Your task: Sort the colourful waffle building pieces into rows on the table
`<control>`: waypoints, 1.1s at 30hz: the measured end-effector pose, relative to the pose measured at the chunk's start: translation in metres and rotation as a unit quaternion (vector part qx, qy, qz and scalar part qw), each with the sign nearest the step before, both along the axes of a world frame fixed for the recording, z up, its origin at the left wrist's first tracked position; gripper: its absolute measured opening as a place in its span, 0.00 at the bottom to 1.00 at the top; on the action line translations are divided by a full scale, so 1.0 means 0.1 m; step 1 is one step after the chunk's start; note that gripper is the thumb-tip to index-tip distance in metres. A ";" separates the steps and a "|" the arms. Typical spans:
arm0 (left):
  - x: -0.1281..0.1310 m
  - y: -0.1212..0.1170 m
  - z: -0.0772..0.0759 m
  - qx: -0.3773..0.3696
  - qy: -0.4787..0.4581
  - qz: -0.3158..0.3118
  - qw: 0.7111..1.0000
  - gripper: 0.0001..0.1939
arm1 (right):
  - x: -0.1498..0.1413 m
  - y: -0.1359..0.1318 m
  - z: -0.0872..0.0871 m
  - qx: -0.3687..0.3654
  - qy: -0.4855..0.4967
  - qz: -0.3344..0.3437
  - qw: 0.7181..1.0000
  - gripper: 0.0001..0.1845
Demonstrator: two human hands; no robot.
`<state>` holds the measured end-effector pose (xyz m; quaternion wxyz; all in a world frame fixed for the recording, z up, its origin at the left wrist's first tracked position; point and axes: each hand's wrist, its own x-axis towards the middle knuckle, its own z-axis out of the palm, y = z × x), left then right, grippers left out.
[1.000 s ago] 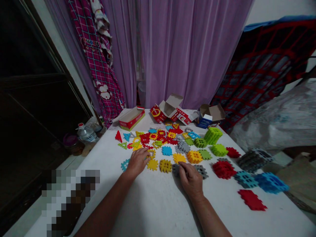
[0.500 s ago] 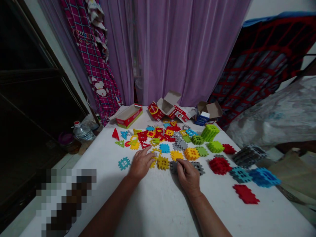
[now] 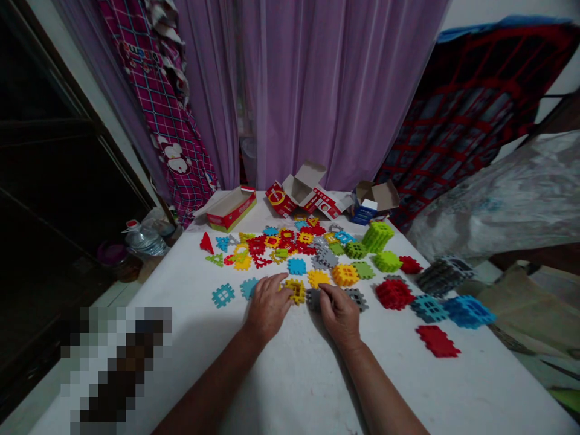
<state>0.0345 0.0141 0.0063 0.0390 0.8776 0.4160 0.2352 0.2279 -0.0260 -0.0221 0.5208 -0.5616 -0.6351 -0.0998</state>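
My left hand reaches over the table with bent fingers, its thumb and forefinger closed at the left side of a yellow notched building block. A teal windowed piece lies just left of the knuckles, partly covered. My right hand is curled, thumb against forefinger, over a grey building block; what its fingers hold is hidden. Another grey windowed piece shows behind that hand. Flat in front of both hands lie a solid yellow piece and a blue piece.
Loose coloured pieces spread across the table's middle. Stacks stand at the right: green, red, blue and dark grey. Opened cartons, one red and one blue, sit at the back edge.
My left hand has closed in on the yellow block, and loose yellow pieces beside it no longer show separately. A teal piece has appeared left of that hand. My right hand stays by the grey block.
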 end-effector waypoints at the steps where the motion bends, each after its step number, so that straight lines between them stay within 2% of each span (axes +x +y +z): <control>1: 0.01 0.00 0.00 0.007 0.003 0.000 1.000 0.06 | 0.00 0.00 0.00 0.002 0.000 0.000 1.000 0.10; 6: 0.02 0.01 -0.03 0.047 0.003 -0.007 0.999 0.07 | -0.01 0.00 0.02 0.013 -0.001 -0.003 1.000 0.09; 9: -0.09 0.06 -0.04 0.070 -0.001 -0.011 0.998 0.08 | 0.00 0.00 0.03 0.012 -0.001 -0.003 1.000 0.10; 12: -0.36 0.17 -0.05 0.079 0.008 -0.022 0.997 0.10 | 0.00 0.00 0.02 0.010 0.001 -0.008 1.000 0.10; 17: -0.90 0.40 -0.03 0.052 0.063 -0.055 0.995 0.14 | 0.00 0.00 0.00 0.006 -0.002 -0.002 1.000 0.10; 20: -1.07 0.44 0.01 0.033 0.078 -0.047 0.995 0.18 | 0.02 0.00 -0.03 0.000 -0.012 0.003 1.000 0.10; 22: -1.08 0.40 0.03 0.017 0.071 -0.018 0.997 0.18 | 0.04 0.00 -0.05 -0.003 -0.020 0.004 1.000 0.10; 27: -0.95 0.24 0.05 -0.029 0.053 0.070 0.996 0.11 | 0.03 -0.01 -0.05 0.002 -0.011 0.007 1.000 0.10; 33: -0.86 0.27 0.07 -0.059 0.082 0.097 0.990 0.09 | 0.02 -0.01 0.00 0.011 -0.019 0.004 1.000 0.09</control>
